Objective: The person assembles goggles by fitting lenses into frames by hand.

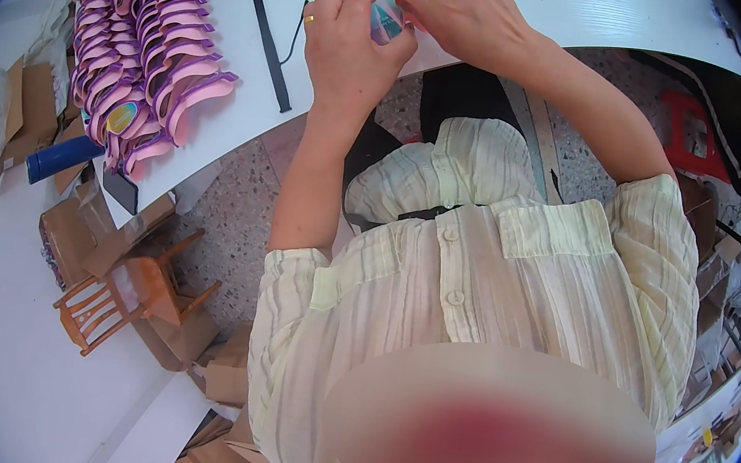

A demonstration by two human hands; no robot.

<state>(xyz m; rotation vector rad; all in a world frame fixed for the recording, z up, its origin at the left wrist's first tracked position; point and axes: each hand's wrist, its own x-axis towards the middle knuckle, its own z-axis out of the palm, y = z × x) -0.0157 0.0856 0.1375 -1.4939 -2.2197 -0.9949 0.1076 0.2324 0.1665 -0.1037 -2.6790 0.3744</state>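
Fingers of the left hand are curled nearly closed around a small teal-and-pink item, with the thumb pressed along its side and a ring showing on one finger. The right hand is closed too, its bent fingers pinching the item's upper right edge, where some pink shows between the two hands. The item sits between the fingertips of both hands, over the worktop near its front edge; the fingers cover much of it, so its full shape cannot be told.

Beside the left hand, a long black strip lies on the white worktop, with a thin dark cord next to it. Farther left, overlapping pink and purple curved pieces lie in dense rows, and a round yellowish disc shows among them. A dark flat device is at the worktop's left corner, and a blue cylinder is near it.

Below, the floor is speckled grey. Opened cardboard boxes lie around a wooden chair at left. A red stool stands at right, beyond the right arm.
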